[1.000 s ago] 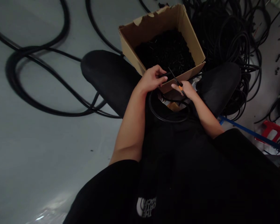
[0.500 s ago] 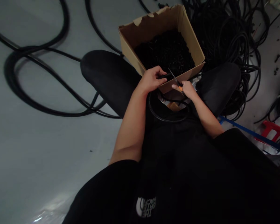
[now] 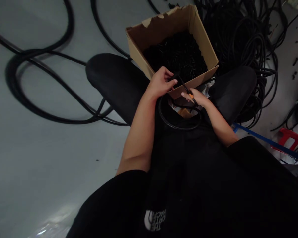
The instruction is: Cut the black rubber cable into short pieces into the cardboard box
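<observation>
Corrugated black tubing (image 3: 175,76) is gripped in the left hand (image 3: 161,82), fingers curled closed around it, just above the near wall of a cardboard box (image 3: 203,43); a loop of the same tubing lies across the person's lap. The right hand (image 3: 197,97) is closed on orange-handled scissors (image 3: 188,89), tips directed at the tubing by the left hand. Whether the blades are parted or closed on the tube cannot be determined. Work done so far: the box holds a deep heap of short black pieces (image 3: 175,56). Work outstanding: a large tangle of long black tubing (image 3: 248,49) lies beside the box, and further loops cross the grey floor (image 3: 52,165).
</observation>
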A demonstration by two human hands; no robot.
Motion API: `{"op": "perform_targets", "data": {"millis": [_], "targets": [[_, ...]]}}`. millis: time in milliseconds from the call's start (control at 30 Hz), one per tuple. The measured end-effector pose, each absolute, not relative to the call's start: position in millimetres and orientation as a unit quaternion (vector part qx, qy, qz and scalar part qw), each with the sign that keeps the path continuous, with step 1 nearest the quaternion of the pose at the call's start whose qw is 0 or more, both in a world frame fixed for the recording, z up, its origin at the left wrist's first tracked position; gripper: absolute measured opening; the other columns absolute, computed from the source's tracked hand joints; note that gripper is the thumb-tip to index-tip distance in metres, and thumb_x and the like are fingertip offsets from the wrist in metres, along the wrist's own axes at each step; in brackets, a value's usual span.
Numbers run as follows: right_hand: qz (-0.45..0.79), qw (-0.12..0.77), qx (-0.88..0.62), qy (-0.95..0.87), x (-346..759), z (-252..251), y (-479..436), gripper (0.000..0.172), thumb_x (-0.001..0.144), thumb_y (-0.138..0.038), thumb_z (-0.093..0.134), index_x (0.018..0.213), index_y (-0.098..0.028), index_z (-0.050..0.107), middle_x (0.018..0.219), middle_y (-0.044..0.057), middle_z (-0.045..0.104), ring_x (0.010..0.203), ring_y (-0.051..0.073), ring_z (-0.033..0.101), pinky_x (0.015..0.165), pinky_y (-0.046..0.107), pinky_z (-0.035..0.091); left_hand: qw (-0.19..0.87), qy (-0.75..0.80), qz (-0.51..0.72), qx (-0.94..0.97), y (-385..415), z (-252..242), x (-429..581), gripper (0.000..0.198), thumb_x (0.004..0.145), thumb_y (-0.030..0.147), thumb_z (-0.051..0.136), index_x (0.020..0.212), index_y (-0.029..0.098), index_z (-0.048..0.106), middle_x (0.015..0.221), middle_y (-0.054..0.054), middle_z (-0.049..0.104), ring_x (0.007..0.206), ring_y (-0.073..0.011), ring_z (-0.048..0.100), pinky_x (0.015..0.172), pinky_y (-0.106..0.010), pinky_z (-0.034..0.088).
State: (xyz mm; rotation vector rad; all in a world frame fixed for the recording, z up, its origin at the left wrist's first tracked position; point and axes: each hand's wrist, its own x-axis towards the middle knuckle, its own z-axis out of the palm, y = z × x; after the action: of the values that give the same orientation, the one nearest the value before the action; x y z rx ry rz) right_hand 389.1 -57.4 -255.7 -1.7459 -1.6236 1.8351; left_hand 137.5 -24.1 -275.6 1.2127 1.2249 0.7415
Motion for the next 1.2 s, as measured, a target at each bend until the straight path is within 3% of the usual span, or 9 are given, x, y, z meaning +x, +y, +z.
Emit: {"op": "perform_targets", "data": {"millis": [167, 367, 600, 833, 1033, 1200], "targets": [[0.623, 0.046, -0.581, -0.522, 387.3, -242.3, -57.8, 0.070, 0.109, -0.085, 0.098, 0.093, -0.027, 0.062, 0.074, -0.002, 0.063, 0.072, 0.019, 0.060, 0.071, 0.034, 0.054, 0.595, 0.507, 0.328, 0.531, -23.9, -256.7, 142.2, 0.080, 0.096, 0.091, 0.101, 0.140, 0.030, 0.074, 0.091, -0.002, 0.072, 0.088, -0.0313, 0.086, 0.081, -0.045, 0.074], [0.591, 0.060, -0.612, -0.522, 390.4, -242.3, -56.2, 0.080, 0.104, -0.101, 0.091, 0.088, -0.030, 0.057, 0.070, -0.002, 0.059, 0.069, 0.021, 0.060, 0.069, 0.037, 0.056, 0.594, 0.502, 0.322, 0.539, -24.4, -253.4, 142.4, 0.081, 0.098, 0.084, 0.103, 0.152, 0.030, 0.073, 0.096, -0.003, 0.075, 0.098, -0.0346, 0.089, 0.090, -0.050, 0.076], [0.601, 0.102, -0.628, -0.483, 387.7, -241.0, -56.0, 0.086, 0.100, -0.112, 0.083, 0.093, -0.030, 0.061, 0.069, -0.002, 0.055, 0.068, 0.022, 0.061, 0.068, 0.040, 0.063, 0.604, 0.507, 0.318, 0.527, -22.9, -261.4, 139.6, 0.073, 0.100, 0.078, 0.102, 0.145, 0.029, 0.074, 0.091, -0.002, 0.072, 0.091, -0.0323, 0.088, 0.084, -0.047, 0.075], [0.598, 0.123, -0.633, -0.476, 395.5, -260.2, -55.0, 0.080, 0.107, -0.103, 0.085, 0.095, -0.028, 0.061, 0.082, 0.000, 0.060, 0.074, 0.020, 0.065, 0.072, 0.037, 0.065, 0.600, 0.504, 0.316, 0.535, -22.8, -269.3, 134.0, 0.067, 0.097, 0.080, 0.102, 0.131, 0.030, 0.073, 0.090, -0.002, 0.073, 0.088, -0.0295, 0.084, 0.079, -0.042, 0.072], [0.607, 0.136, -0.619, -0.479, 398.3, -269.2, -55.1, 0.076, 0.107, -0.096, 0.092, 0.098, -0.027, 0.062, 0.086, 0.000, 0.064, 0.080, 0.019, 0.068, 0.076, 0.033, 0.066, 0.613, 0.494, 0.322, 0.526, -22.2, -276.3, 132.5, 0.077, 0.092, 0.091, 0.103, 0.120, 0.029, 0.069, 0.082, 0.002, 0.068, 0.066, -0.0193, 0.070, 0.060, -0.029, 0.055], [0.632, 0.157, -0.600, -0.465, 397.0, -269.8, -55.9, 0.065, 0.115, -0.084, 0.091, 0.104, -0.024, 0.068, 0.094, 0.003, 0.072, 0.087, 0.019, 0.073, 0.085, 0.031, 0.070, 0.619, 0.500, 0.292, 0.531, -22.8, -267.5, 134.3, 0.062, 0.100, 0.075, 0.104, 0.123, 0.025, 0.075, 0.083, 0.003, 0.068, 0.064, -0.0167, 0.070, 0.057, -0.024, 0.051]]}}
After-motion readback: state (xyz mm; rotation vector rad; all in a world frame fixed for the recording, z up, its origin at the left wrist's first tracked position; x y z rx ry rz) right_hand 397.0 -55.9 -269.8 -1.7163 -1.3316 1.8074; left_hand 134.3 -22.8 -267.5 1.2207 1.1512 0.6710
